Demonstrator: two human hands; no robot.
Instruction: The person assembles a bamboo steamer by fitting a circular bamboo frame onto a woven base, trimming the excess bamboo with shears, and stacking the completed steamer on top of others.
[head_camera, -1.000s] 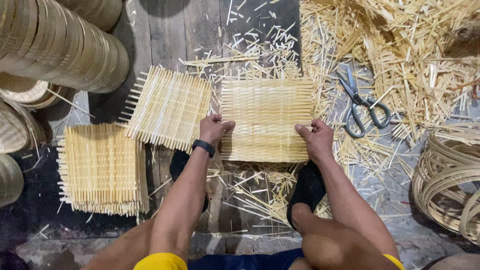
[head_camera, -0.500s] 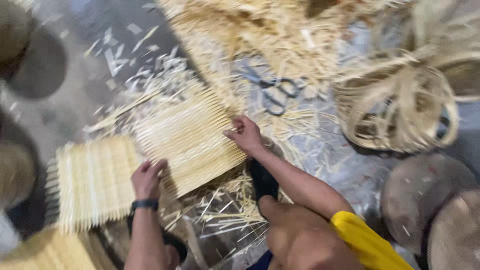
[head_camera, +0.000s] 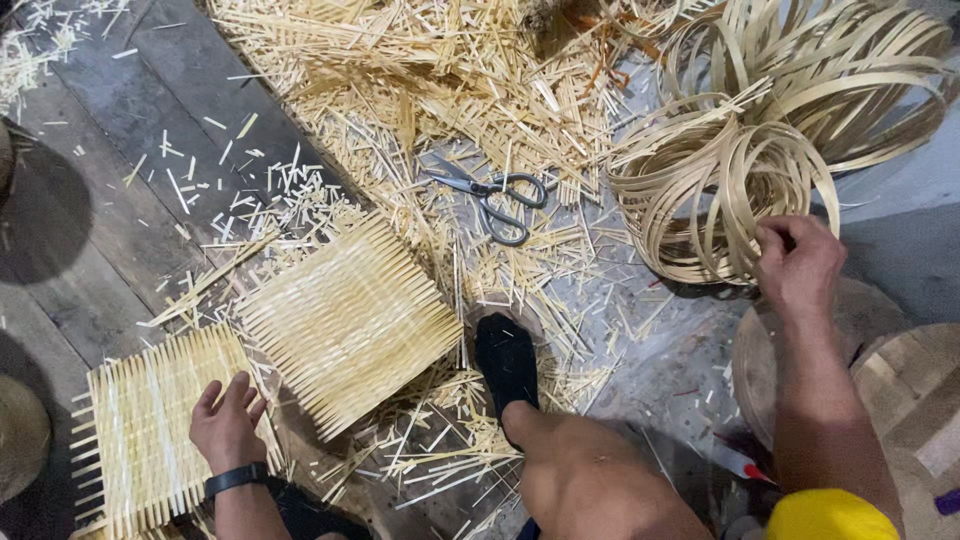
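Note:
My left hand (head_camera: 228, 428) rests flat, fingers apart, on the right edge of a woven bamboo mat (head_camera: 150, 430) at the lower left. A second square woven mat (head_camera: 350, 322) lies free on the floor just right of it. My right hand (head_camera: 800, 262) is at the right, its fingers curled around strips of a bundle of coiled bamboo hoops (head_camera: 715, 190). My black-shod foot (head_camera: 506, 360) stands between the two hands.
Scissors (head_camera: 492, 195) lie on a heap of bamboo splinters (head_camera: 450, 90) ahead. More coiled hoops (head_camera: 840, 70) fill the top right. Round wooden blocks (head_camera: 900, 385) sit at the right. Dark wooden floorboards (head_camera: 110, 200) run to the left.
The view has swung to the right. My right hand has left the square mat and reached to the coiled hoops. My left hand has moved to the left mat.

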